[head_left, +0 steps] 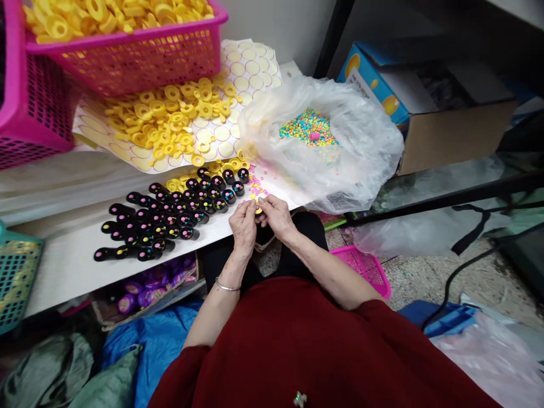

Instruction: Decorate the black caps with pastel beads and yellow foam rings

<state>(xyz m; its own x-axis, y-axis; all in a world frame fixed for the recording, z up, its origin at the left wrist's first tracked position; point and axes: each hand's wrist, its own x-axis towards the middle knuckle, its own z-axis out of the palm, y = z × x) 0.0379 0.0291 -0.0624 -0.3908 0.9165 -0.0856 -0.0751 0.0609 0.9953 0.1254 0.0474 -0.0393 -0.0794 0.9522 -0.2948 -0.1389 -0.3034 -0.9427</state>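
My left hand (243,228) and my right hand (277,217) meet at the table's front edge. Between their fingertips they pinch a small yellow plastic ring piece (258,209) with a dark centre; the fingers hide most of it, and I cannot tell what is under it. Left of the hands, several small black cups (164,218) stand in rows, with pink, yellow and blue beads in them. Loose pink beads (256,182) lie just beyond my fingertips. Yellow rings with tabs (170,113) are heaped on a sheet of round stickers (250,68).
A clear plastic bag (365,130) of coloured beads (308,127) lies open at the right. Pink baskets (140,59) stand at the back left, one full of yellow rings. Beyond the bag is a cardboard box (454,136); a green basket (19,283) is at far left.
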